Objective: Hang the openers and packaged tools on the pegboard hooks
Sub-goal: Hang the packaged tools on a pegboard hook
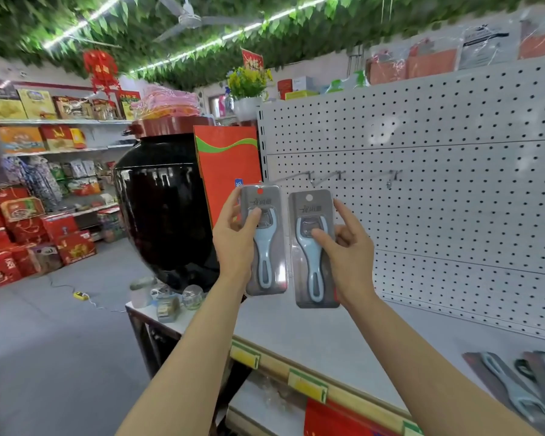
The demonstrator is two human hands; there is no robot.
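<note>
Left hand (233, 234): closed on a carded bottle opener (265, 243), thumb across the front of the blister, other fingers behind the card; pack held upright.
Right hand (346, 247): closed on a second carded bottle opener (315, 250), thumb pressing the blister front, index finger raised along the card's right edge, remaining fingers behind.
Pack position: both packs sit side by side at frame centre, apart from each other, in front of the pegboard (422, 190) and not touching it.
Long axis: each pack runs 12 to 6 o'clock, hang hole at the 12 o'clock end, opener handle at the 6 o'clock end.
Hooks: three bare pegboard hooks (340, 175) in a row, lying at about 12 to 1 o'clock from the right-hand pack, just above its top edge.
Key relation: the right-hand pack's hang hole (309, 197) is just below the left and middle hooks; the left-hand pack's hole (260, 191) lies further off, at about 9 o'clock of the leftmost hook.
Nearer hand: right, by judgement.
Next move (judgement): raise the right pack toward 12 o'clock, hold the card face-on to the board, thread the hole over a hook tip.
Risk (judgement): hole is small; a tilted card could miss the tip.
Remaining stock: more packaged tools (516, 385) lie flat on the shelf (343, 341) at 4 o'clock.
Progress (judgement): early, no pack hung yet.
</note>
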